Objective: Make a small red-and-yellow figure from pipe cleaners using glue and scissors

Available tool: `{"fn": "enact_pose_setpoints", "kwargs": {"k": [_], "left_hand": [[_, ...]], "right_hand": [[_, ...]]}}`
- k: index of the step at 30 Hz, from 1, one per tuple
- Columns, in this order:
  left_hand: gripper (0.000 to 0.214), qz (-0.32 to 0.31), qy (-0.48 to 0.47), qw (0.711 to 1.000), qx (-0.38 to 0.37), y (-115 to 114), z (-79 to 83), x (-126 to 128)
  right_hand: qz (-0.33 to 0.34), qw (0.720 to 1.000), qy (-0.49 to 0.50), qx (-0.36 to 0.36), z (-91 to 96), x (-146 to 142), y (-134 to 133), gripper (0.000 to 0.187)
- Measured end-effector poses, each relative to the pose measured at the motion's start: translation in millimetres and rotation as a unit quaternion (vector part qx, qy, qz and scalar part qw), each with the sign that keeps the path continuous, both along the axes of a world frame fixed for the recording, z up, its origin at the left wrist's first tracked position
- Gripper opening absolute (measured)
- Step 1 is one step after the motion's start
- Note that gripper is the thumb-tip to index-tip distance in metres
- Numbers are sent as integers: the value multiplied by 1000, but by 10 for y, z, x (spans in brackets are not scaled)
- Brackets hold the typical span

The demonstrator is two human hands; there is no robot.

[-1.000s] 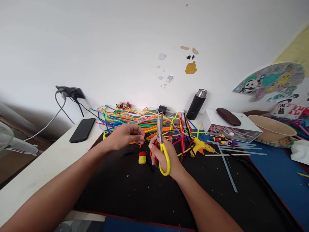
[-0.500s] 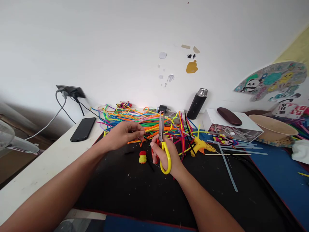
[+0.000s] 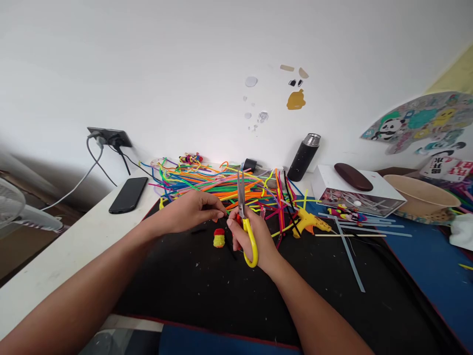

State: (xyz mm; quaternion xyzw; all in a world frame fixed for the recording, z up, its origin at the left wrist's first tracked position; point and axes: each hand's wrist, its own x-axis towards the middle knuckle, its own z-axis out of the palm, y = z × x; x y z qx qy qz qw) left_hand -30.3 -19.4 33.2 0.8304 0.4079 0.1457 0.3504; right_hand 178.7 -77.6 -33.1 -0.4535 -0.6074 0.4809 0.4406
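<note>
My right hand [image 3: 254,235] is closed around a pair of scissors [image 3: 250,241] with a yellow handle loop, the blades pointing up and slightly parted. A red part of the handle shows behind the fingers. Close beside it, my left hand [image 3: 197,212] pinches a thin black pipe cleaner [image 3: 226,216], mostly hidden by the fingers, its end toward my right hand. On the black mat [image 3: 207,291] just below the hands stands a small wound piece [image 3: 219,238] in red and yellow. Dark strands lie near it, hard to make out against the mat.
Behind the hands spreads a pile of colourful pipe cleaners [image 3: 207,183]. A yellow glue gun [image 3: 308,223] and clear glue sticks [image 3: 351,261] lie to the right. Further back stand a black bottle [image 3: 303,160] and a white box [image 3: 327,185]. A phone [image 3: 128,195] rests at left.
My right hand has tilted the scissors leftward and the two hands have come closer together. The gap between the blades looks slightly narrower. My left hand keeps its pinch.
</note>
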Motion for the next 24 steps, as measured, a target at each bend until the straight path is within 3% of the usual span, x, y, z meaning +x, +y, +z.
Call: {"fn": "enact_pose_setpoints", "kwargs": {"k": [11,16,19,24], "left_hand": [[26,-38,29,999,25,-69,55,4],[20,3,26,1000,14,-83,65,-67],[22,50,23,998,6,-110,-54,-211],[32,107,45,992,45,-188,-418,-453]], "right_hand": [[-6,996,-75,38,35,-18,-36,6],[2,997,-64,31,42,-18,-25,9],[-14,999,-43,15,24,-9,2,12],[-24,998,-50,15,2,-18,12,14]]}}
